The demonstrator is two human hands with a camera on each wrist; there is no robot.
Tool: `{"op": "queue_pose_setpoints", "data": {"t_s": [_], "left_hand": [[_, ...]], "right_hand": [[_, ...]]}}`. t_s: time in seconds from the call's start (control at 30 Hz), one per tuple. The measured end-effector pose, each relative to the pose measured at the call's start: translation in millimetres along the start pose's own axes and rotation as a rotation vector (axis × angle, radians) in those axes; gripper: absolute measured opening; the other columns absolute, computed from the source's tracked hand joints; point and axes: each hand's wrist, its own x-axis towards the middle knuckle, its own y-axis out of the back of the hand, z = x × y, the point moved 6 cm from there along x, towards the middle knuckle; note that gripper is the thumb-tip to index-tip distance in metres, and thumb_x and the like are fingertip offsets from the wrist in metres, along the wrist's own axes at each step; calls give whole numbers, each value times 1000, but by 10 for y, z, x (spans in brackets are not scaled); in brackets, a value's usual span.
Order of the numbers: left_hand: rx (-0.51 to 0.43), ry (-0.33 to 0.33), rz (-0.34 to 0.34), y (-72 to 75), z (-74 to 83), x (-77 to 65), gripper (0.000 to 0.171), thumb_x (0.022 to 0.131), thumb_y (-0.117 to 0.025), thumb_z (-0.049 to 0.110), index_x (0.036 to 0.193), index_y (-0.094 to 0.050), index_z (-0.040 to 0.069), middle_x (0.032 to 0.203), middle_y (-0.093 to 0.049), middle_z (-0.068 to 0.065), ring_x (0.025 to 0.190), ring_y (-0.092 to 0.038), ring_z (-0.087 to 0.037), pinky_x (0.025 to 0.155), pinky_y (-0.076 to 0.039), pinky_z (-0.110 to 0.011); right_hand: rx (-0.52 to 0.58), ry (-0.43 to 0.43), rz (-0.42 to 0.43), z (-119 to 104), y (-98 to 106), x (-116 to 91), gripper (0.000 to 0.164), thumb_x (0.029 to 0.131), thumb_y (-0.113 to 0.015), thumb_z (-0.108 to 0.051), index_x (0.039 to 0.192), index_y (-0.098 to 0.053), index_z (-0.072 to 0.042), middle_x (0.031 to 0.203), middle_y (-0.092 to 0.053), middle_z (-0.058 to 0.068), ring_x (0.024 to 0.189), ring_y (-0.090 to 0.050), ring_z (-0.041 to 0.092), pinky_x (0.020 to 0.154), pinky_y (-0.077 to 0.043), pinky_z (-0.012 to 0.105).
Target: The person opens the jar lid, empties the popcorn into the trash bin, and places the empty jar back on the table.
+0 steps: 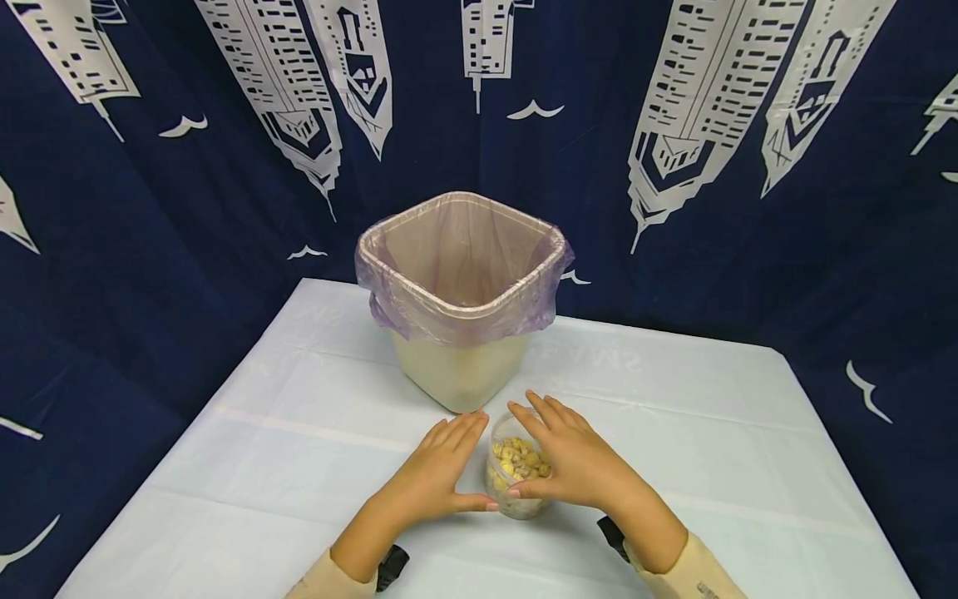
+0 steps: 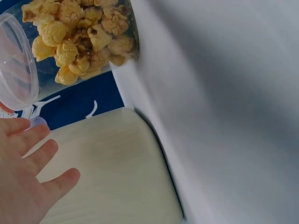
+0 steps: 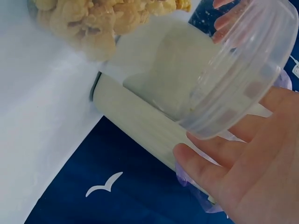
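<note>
A clear plastic jar, partly filled with yellow-brown popcorn, stands upright on the white-covered table. At its left side is my left hand, fingers extended and thumb reaching toward the jar's lower front. My right hand spreads over the jar's right side, its thumb in front of the wall. In the left wrist view, the left fingers are apart from the jar. The right wrist view has the right fingers around the clear rim; whether they touch it, I cannot tell. Whether a lid covers the jar is unclear.
Behind the jar stands a cream bin lined with a translucent purple bag. The white cloth spreads to both sides. A dark blue curtain with white building prints hangs behind the table.
</note>
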Motion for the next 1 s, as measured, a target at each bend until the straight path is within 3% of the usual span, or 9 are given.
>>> {"op": "queue_pose_setpoints", "data": {"t_s": [0.23, 0.4, 0.63, 0.8, 1.0], "left_hand": [[-4, 8, -5, -82, 0, 5, 102, 71, -49, 69, 143, -16, 4, 146, -20, -10, 133, -15, -24, 104, -14, -46], [-18, 13, -11, -133, 6, 8, 102, 71, -53, 67, 143, -16, 4, 145, -23, -12, 132, -19, -26, 103, -18, -48], [-17, 28, -32, -203, 10, 14, 104, 70, -47, 71, 143, -16, 4, 145, -22, -10, 131, -21, -26, 102, -20, -49], [-35, 19, 2, -208, 30, 23, 106, 68, -55, 68, 142, -16, 2, 144, -24, -12, 130, -23, -25, 102, -21, -47], [-73, 10, 92, -165, 67, 50, 113, 62, -61, 67, 142, -14, 3, 143, -26, -11, 130, -23, -23, 103, -21, -45]], "right_hand": [[-13, -7, -15, 18, -60, 28, 101, 62, -57, -71, 141, -29, -14, 140, -27, 22, 122, -33, 40, 94, -31, 54], [-21, -12, -13, 19, -73, 44, 97, 64, -65, -63, 140, -31, -14, 136, -32, 23, 117, -39, 41, 89, -37, 52], [-55, -41, 17, 5, -56, 67, 95, 61, -72, -55, 137, -36, -10, 127, -42, 20, 109, -46, 37, 76, -46, 48], [-60, -74, 59, 0, -19, 51, 101, 58, -72, -55, 137, -35, -6, 124, -43, 17, 105, -48, 33, 67, -49, 43], [-7, -89, 110, 6, 11, 12, 101, 59, -71, -54, 138, -31, -5, 124, -41, 18, 104, -48, 33, 66, -50, 41]]}}
